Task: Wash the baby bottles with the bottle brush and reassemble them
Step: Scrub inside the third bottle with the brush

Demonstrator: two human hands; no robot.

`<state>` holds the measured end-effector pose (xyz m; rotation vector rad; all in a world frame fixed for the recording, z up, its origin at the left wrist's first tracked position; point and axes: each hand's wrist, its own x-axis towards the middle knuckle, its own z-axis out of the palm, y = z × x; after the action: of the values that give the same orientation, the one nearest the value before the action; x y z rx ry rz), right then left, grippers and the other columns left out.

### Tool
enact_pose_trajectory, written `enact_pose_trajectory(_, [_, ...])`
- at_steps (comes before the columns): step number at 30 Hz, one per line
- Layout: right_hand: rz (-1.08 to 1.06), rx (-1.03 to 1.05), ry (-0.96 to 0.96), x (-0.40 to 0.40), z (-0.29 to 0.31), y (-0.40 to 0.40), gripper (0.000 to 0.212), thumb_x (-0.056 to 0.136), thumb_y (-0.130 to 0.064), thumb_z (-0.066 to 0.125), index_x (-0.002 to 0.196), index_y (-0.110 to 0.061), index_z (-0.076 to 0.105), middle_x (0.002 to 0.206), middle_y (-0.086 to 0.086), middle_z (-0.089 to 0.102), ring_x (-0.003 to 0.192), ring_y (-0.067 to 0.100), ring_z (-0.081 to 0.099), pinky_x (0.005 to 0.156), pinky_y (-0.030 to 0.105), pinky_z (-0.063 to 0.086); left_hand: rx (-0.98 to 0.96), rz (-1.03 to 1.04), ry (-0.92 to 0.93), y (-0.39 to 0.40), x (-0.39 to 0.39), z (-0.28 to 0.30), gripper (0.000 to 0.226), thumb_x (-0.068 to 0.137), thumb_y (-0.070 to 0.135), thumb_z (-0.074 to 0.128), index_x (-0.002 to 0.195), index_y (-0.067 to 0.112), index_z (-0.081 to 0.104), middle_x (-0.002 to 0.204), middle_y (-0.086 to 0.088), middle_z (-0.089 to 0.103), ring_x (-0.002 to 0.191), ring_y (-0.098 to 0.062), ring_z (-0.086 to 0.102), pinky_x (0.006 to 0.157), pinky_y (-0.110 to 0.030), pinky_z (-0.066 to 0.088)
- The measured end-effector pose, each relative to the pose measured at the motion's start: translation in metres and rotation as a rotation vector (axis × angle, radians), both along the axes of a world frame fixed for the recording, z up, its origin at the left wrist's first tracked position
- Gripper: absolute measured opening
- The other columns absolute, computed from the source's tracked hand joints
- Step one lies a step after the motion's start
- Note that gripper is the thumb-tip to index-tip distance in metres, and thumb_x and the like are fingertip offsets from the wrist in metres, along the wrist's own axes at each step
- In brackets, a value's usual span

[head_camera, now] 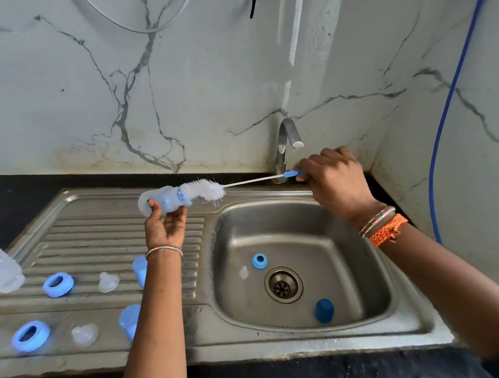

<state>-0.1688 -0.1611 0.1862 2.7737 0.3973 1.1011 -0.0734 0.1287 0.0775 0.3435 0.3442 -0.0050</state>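
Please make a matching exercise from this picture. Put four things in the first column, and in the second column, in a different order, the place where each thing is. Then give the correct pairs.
Things
1. bottle brush
2. dark blue cap
3. baby bottle
4. blue ring

Places
A. on the ribbed drainboard, beside a clear teat
B. handle gripped by the right hand
C. held up in the fingers of the left hand
D. in the sink basin, near the drain

Pairs: 1-B, 2-D, 3-C, 4-A
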Motion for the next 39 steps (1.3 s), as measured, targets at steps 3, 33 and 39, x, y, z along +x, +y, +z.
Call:
enact_pose_trajectory(3, [-0.116,-0.074,-0.073,-0.003,0.004,0.005,0.024,0.085,-0.02,0.048,0.08,-0.015,0.071,0.075,0.001,0.069,0.072,0.028,0.062,0.075,0.034,0.035,0.019,-0.024,0.026,-0.005,-0.003,-0.002,0.038,0.09,0.023,0.061,0.117,0.003,0.044,0.103,-0.018,0.057,0.122,-0.032,0.052,0.094,-0.045,0.048])
enact_pose_trajectory(33, [-0.037,0.021,0.112,-0.02,-0.012,-0.015,0.014,0.084,-0.028,0.06,0.087,-0.018,0.07,0.078,0.001,0.067,0.076,0.031,0.062,0.062,0.032,0.046,0.13,-0.065,-0.01,0.001,-0.002,-0.016,0.032,0.088,0.035,0.06,0.107,0.009,0.054,0.1,-0.015,0.061,0.095,-0.027,0.062,0.072,-0.04,0.059])
enact_pose_trajectory(39, [-0.28,0.945,1.401,-0.025,0.016,0.005,0.04,0.099,-0.023,0.035,0.071,-0.006,0.058,0.046,-0.006,0.033,0.036,0.008,0.028,0.039,0.018,0.022,0.085,0.026,-0.12,0.003,-0.008,-0.014,0.018,0.091,0.024,0.056,0.089,0.011,0.068,0.078,-0.006,0.071,0.081,-0.021,0.067,0.077,-0.036,0.055])
